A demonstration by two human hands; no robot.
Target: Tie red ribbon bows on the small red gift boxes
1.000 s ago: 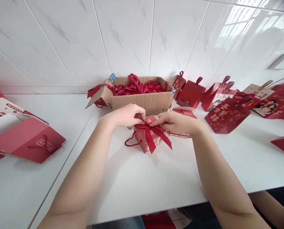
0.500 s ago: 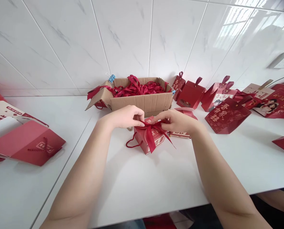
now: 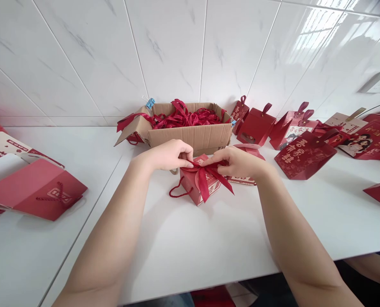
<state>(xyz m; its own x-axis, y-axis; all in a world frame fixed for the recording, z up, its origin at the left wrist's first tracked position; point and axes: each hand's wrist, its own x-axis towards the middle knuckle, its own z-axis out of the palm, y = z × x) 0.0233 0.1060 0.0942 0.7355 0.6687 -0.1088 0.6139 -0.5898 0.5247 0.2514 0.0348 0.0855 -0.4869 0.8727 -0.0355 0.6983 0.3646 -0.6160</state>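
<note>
A small red gift box (image 3: pixel 193 187) stands on the white table in front of me, a twisted red cord handle (image 3: pixel 178 190) looping out on its left. Across its top lies a red ribbon (image 3: pixel 203 183) tied in a bow, two tails hanging over the front. My left hand (image 3: pixel 174 154) pinches the bow's left loop between thumb and fingers. On the other side my right hand (image 3: pixel 233 161) is closed on the right loop, its index finger reaching toward the knot. Behind my right hand sits another red-and-white box (image 3: pixel 241 181), partly hidden.
A cardboard box (image 3: pixel 190 137) full of red ribbons stands against the tiled wall. Several red gift boxes, one a dark red box (image 3: pixel 305 155), fill the right side. Flattened red packaging (image 3: pixel 39 187) lies at left. At the lower right edge, part of another person shows.
The ribbon tails have shifted slightly, the right one now lying wider and flatter. Both hands keep nearly the same place on the bow.
</note>
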